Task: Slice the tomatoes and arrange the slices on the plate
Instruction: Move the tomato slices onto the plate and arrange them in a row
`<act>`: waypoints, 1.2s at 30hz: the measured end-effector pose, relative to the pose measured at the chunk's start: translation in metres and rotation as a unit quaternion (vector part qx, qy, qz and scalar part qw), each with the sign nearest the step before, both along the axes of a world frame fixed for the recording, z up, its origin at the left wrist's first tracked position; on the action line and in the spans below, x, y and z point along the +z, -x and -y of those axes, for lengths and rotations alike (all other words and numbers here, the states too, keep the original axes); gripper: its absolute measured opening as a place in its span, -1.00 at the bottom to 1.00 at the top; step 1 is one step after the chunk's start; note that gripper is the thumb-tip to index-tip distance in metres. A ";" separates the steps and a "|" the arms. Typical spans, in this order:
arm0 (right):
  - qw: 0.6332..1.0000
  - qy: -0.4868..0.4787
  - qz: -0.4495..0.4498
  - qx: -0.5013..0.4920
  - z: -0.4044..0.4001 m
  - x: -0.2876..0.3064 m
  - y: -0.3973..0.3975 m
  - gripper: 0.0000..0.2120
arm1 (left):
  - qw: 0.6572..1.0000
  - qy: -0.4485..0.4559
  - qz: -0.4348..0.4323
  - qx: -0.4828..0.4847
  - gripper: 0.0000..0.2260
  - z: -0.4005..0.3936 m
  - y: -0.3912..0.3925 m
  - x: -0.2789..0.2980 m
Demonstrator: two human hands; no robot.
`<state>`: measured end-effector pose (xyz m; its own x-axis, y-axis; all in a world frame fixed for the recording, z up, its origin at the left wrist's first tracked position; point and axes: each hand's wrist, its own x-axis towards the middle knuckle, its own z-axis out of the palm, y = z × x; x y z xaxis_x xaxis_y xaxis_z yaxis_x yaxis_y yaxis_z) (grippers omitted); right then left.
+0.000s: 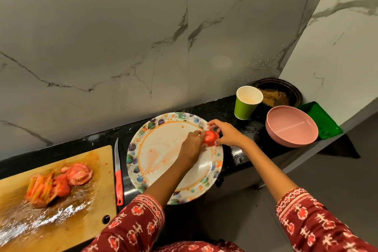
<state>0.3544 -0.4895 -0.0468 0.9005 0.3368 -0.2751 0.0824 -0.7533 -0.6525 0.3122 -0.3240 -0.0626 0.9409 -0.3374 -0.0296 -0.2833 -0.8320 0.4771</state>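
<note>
A: Tomato slices, red and wet (210, 138), sit as a small bunch at the right inner edge of the round white plate with the leaf-patterned rim (163, 149), held between both hands.

B: How do the hands hold them?

A: The left hand (192, 149) reaches across the plate, and its fingertips pinch the left side of the bunch. The right hand (227, 134) comes from the right with fingers curled over the top and far side of the slices and the thumb below. How many slices are in the bunch I cannot tell; the fingers cover part of it.

B: And the rest of the tomato?

A: More cut red tomato pieces (59, 184) lie in a heap on the wet wooden cutting board (86, 206) at the left, well apart from the plate. A knife with a red handle (118, 178) lies on the black counter (229, 106) between board and plate, touched by neither hand.

B: What stands to the right?

A: A green paper cup with a white inside (246, 103) stands upright near the plate. Beyond it are a pink round bowl (291, 127), a dark bowl with brown food (280, 93) behind, and a green square tray (321, 120) just beside the pink bowl. Both sleeves are red with a white print.
</note>
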 end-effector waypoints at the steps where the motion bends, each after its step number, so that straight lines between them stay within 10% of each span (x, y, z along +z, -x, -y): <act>1: 1.000 -0.018 0.004 -0.014 0.002 0.000 0.000 -0.38 | 1.000 -0.005 -0.004 0.003 -0.52 0.001 0.000 -0.002; 7: 0.974 -0.097 0.024 -0.205 0.007 -0.002 -0.002 -0.82 | 0.998 0.055 -0.011 0.037 -0.59 0.004 -0.001 -0.005; 18: 0.956 -0.078 0.124 -0.254 -0.004 -0.004 -0.004 -0.83 | 0.985 0.133 -0.028 0.103 -0.50 -0.020 0.004 -0.003; 36: 0.973 -0.175 0.136 0.070 -0.253 0.009 0.032 -0.85 | 0.901 0.117 0.112 0.402 -0.69 -0.303 0.128 0.047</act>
<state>0.3226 -0.2363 -0.0380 0.8623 0.4920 0.1201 0.3733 -0.4572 -0.8072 0.1846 -0.0215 -0.0154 0.8572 0.4845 0.1749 0.2554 -0.6946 0.6725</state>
